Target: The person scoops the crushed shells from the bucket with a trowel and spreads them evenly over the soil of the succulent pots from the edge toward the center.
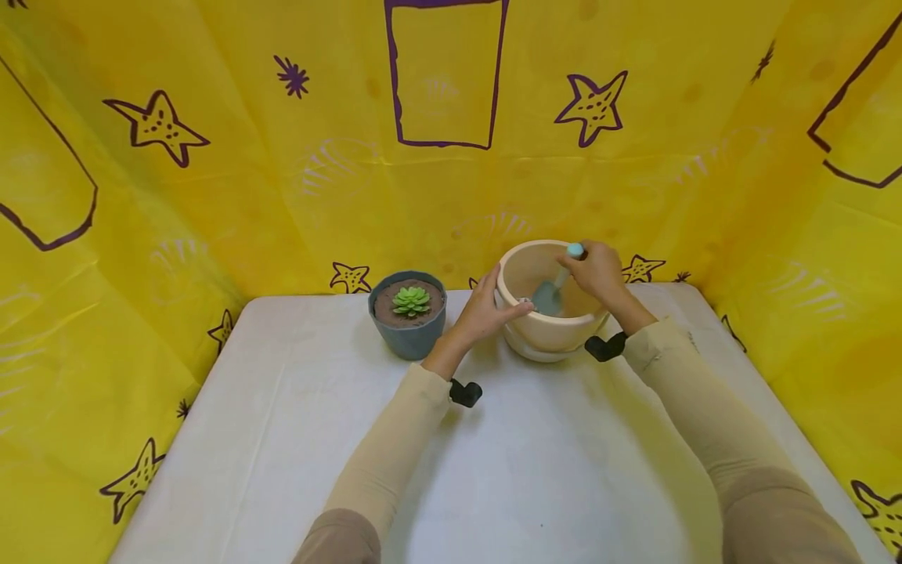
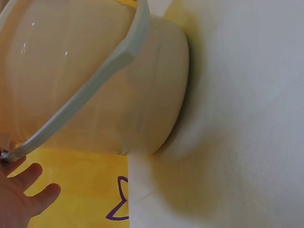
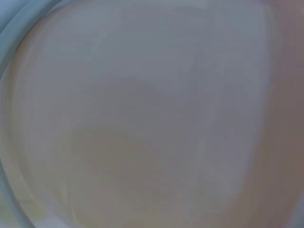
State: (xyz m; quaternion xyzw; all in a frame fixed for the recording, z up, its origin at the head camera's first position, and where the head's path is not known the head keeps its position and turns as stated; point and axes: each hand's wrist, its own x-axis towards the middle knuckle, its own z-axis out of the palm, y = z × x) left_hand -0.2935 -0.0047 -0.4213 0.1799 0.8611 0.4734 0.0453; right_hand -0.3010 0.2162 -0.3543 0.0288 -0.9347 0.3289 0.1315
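In the head view a cream bucket (image 1: 553,333) stands upright toward the back of the table. My left hand (image 1: 482,309) holds its near left rim, thumb across the front edge, the other fingers spread along the outside. The bucket's grey handle (image 2: 90,92) hangs down its side in the left wrist view. My right hand (image 1: 595,270) grips a small hand trowel (image 1: 547,298) near its light blue handle end, with the grey-green blade down inside the bucket. In the right wrist view the bucket wall (image 3: 142,114) fills most of the picture, blurred.
Left of the bucket stands a blue-grey pot (image 1: 411,341) with brown soil and a green succulent (image 1: 411,301). A white cloth covers the table (image 1: 317,439). Yellow sheets (image 1: 296,211) with purple drawings enclose its back and sides.
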